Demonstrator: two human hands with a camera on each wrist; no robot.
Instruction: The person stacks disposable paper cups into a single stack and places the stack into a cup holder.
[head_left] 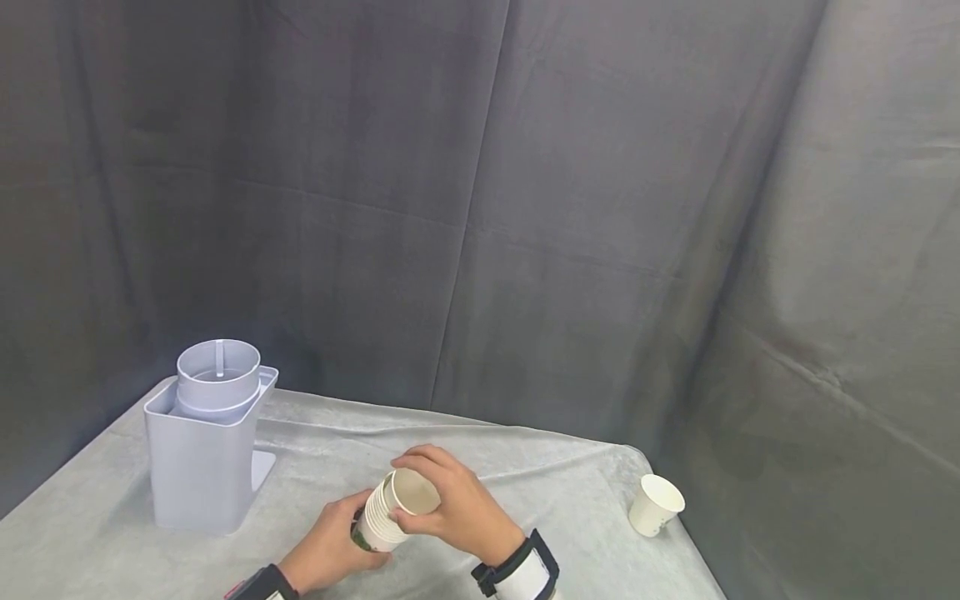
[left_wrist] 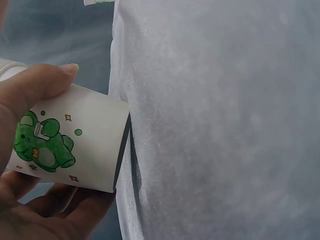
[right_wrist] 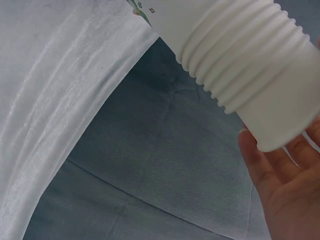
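Down near the front edge of the surface (head_left: 525, 467), a stack of paper cups (head_left: 386, 514) lies tilted on its side between the person's two hands, its open mouth turned up and towards the back. The stack is white, with many rolled rims nested close together, and the outermost cup carries a green cartoon print with small dots and stars. The left hand (head_left: 330, 550) grips the bottom end of the stack, thumb over the top and fingers curled underneath. The right hand (head_left: 457, 508) curls over the mouth end, its fingers wrapped round the topmost cup at the rim. The stack is held just above the pale grey cloth that covers the surface.

To the left, well apart from the hands, stands a tall light-grey plastic holder (head_left: 202, 467) with a round tube (head_left: 218, 373) set in its top. Far to the right, near the corner of the surface, a single white paper cup (head_left: 656, 505) lies tipped on its side. Dark grey curtains (head_left: 600, 208) hang behind everything.
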